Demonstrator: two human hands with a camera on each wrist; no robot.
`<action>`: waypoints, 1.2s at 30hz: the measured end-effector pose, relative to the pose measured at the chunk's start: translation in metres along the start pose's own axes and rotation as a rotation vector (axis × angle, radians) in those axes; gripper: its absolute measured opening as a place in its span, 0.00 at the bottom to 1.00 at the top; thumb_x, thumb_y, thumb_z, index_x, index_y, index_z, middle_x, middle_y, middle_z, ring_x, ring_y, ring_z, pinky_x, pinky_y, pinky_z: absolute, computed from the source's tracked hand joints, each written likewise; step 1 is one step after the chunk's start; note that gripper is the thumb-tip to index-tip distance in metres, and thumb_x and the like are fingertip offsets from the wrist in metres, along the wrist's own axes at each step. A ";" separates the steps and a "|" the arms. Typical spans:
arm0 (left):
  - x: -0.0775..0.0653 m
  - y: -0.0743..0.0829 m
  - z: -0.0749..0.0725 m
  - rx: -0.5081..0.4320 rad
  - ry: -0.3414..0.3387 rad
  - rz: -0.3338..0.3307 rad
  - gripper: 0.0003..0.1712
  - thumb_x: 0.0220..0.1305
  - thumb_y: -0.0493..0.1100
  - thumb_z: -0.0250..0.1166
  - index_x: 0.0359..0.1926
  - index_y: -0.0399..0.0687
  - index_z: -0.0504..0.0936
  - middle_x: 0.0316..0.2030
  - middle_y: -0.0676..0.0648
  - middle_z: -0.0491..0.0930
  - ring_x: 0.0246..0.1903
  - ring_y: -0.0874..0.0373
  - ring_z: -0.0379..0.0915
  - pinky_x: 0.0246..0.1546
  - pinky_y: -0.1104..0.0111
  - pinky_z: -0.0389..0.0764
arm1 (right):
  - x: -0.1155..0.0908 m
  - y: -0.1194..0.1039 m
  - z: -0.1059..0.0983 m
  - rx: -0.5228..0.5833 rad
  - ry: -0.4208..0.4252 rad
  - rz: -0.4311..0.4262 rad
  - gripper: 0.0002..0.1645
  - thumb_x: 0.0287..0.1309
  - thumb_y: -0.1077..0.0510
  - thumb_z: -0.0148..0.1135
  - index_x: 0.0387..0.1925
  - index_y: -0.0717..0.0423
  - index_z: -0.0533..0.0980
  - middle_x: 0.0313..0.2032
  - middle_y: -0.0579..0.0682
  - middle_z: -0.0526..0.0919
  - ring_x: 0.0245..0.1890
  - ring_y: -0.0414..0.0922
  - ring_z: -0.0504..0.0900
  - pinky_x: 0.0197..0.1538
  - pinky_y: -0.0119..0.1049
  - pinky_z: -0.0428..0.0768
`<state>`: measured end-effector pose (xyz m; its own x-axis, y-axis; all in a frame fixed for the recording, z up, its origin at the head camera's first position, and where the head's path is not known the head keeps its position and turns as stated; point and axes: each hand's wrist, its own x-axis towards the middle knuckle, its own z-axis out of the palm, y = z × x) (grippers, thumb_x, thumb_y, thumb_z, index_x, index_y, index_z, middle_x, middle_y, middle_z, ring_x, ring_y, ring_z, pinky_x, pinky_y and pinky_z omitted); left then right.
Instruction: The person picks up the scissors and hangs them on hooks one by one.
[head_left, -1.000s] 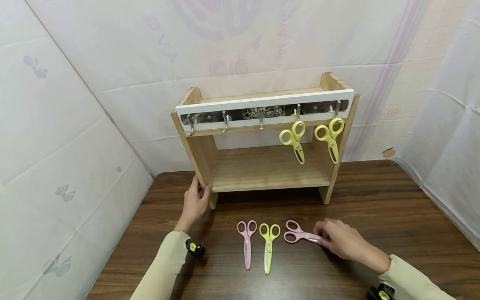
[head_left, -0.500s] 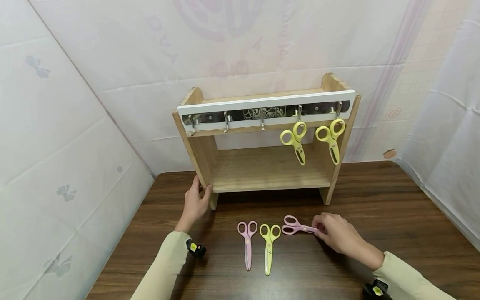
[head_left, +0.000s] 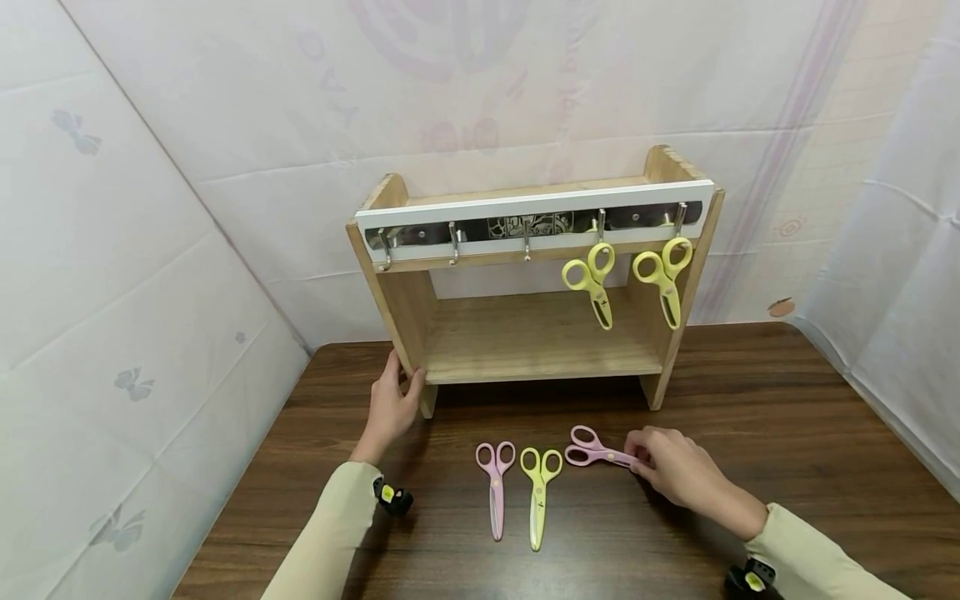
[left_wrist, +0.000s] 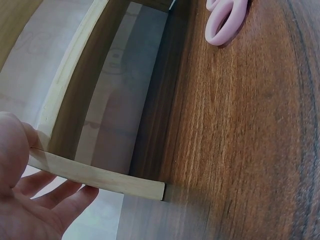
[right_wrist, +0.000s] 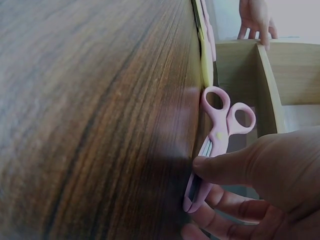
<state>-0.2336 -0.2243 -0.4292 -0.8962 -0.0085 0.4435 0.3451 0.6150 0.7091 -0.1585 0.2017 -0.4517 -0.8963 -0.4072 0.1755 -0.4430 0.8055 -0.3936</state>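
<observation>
My right hand (head_left: 678, 468) pinches a pair of pink scissors (head_left: 592, 450) by the blade end, thumb on one side and fingers on the other. The handle loops point left, toward the other scissors. In the right wrist view the held scissors (right_wrist: 218, 131) lie close along the tabletop. My left hand (head_left: 388, 407) grips the lower left side panel of a wooden shelf (head_left: 543, 333); in the left wrist view the thumb is inside and the fingers (left_wrist: 75, 200) outside the panel. Two yellow scissors (head_left: 596, 287) hang by their loops from the two rightmost hooks.
Another pair of pink scissors (head_left: 496, 492) and a pair of yellow scissors (head_left: 537, 496) lie side by side on the dark wooden table (head_left: 810, 433), loops toward the shelf. Bare metal hooks (head_left: 453, 246) line the left and middle of the white rail (head_left: 487, 208). Patterned cloth hangs behind.
My right hand has moved slightly up and left with the pink scissors, whose loops have shifted toward the shelf. My left hand stays on the side panel.
</observation>
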 end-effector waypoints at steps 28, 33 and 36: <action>0.000 0.000 -0.002 -0.013 -0.012 -0.007 0.28 0.77 0.38 0.59 0.73 0.42 0.64 0.60 0.31 0.77 0.58 0.34 0.77 0.44 0.45 0.87 | 0.028 -0.035 -0.069 -0.097 0.160 -0.135 0.13 0.57 0.62 0.76 0.30 0.40 0.81 0.27 0.35 0.76 0.23 0.35 0.70 0.21 0.35 0.69; -0.001 0.001 -0.002 -0.008 -0.014 -0.010 0.27 0.77 0.39 0.59 0.72 0.42 0.65 0.59 0.31 0.77 0.58 0.35 0.78 0.44 0.46 0.87 | 0.039 -0.051 -0.086 -0.091 0.235 -0.202 0.10 0.57 0.61 0.76 0.32 0.42 0.83 0.28 0.35 0.78 0.24 0.35 0.73 0.23 0.34 0.71; -0.001 0.000 -0.002 -0.008 -0.015 -0.012 0.27 0.77 0.39 0.59 0.73 0.42 0.65 0.59 0.32 0.77 0.58 0.35 0.77 0.45 0.45 0.87 | 0.046 -0.059 -0.093 -0.076 0.299 -0.262 0.10 0.56 0.62 0.77 0.33 0.44 0.84 0.29 0.36 0.78 0.25 0.35 0.73 0.24 0.33 0.72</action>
<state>-0.2321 -0.2253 -0.4285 -0.9044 -0.0045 0.4267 0.3363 0.6082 0.7191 -0.1748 0.1753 -0.3365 -0.7140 -0.4684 0.5204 -0.6471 0.7252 -0.2350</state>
